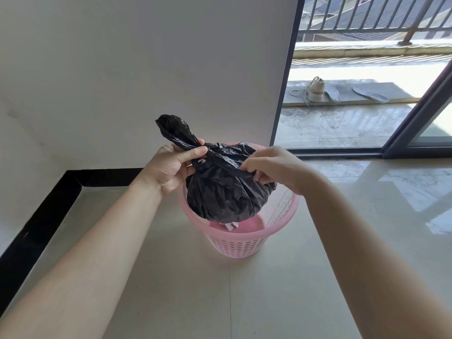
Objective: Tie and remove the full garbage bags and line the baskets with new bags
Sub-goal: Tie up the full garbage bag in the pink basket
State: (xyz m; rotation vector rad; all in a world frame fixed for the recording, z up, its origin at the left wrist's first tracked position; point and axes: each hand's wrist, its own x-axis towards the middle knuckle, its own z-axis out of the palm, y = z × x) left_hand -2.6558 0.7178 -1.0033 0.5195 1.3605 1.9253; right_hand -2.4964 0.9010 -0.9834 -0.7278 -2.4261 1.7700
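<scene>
A full black garbage bag point(225, 192) hangs partly lifted over a pink perforated basket point(244, 243) on the tiled floor. My left hand point(173, 167) grips the bag's twisted neck, whose loose end sticks up to the left. On the right side of the bag's top, my right hand point(271, 167) pinches the gathered plastic. Below the bag, a small scrap of paper shows on the basket's pink bottom.
A white wall with a black skirting board point(49, 211) runs behind and to the left. An open sliding door frame point(415, 113) at right leads to a balcony with a shoe point(315, 90) and two insoles. Glossy floor tiles surround the basket.
</scene>
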